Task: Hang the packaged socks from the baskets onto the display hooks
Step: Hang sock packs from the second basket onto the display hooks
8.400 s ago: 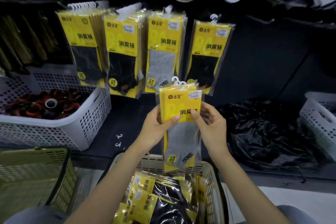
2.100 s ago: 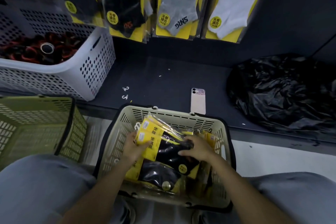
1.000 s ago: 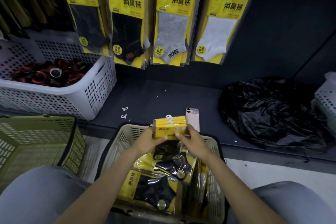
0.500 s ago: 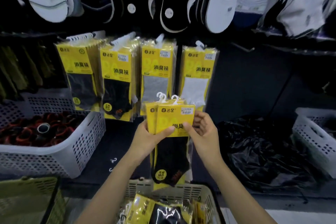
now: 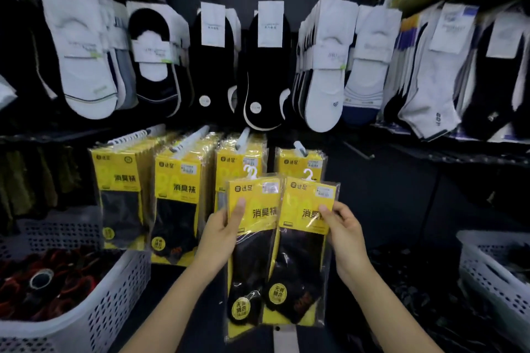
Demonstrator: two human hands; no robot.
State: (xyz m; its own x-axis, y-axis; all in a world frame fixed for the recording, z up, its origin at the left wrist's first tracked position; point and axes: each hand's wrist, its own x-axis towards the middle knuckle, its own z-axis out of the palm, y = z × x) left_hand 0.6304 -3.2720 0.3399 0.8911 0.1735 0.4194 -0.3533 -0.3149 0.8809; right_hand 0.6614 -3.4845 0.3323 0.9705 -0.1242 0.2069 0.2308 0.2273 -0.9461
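I hold yellow sock packs with black socks, fanned apart in front of the display. My left hand [image 5: 222, 233] grips the left sock pack [image 5: 253, 241], thumb on its yellow card. My right hand [image 5: 342, 229] grips the right sock pack [image 5: 305, 246] by its edge. Each pack has a small white hanger at the top. Behind them, four rows of the same yellow packs hang on display hooks [image 5: 242, 136]: two with black socks [image 5: 177, 198], then two partly hidden behind my packs. The source basket is out of view below.
A white perforated basket [image 5: 94, 306] with red and black items stands at the left. Another white basket [image 5: 493, 269] sits at the right, beside a black plastic bag [image 5: 424, 304]. Rows of white and black socks [image 5: 263, 66] hang above the yellow packs.
Since half a second ago my hands have raised the packs and spread them side by side, left and right. My view has tilted up, so the basket below has left the frame.
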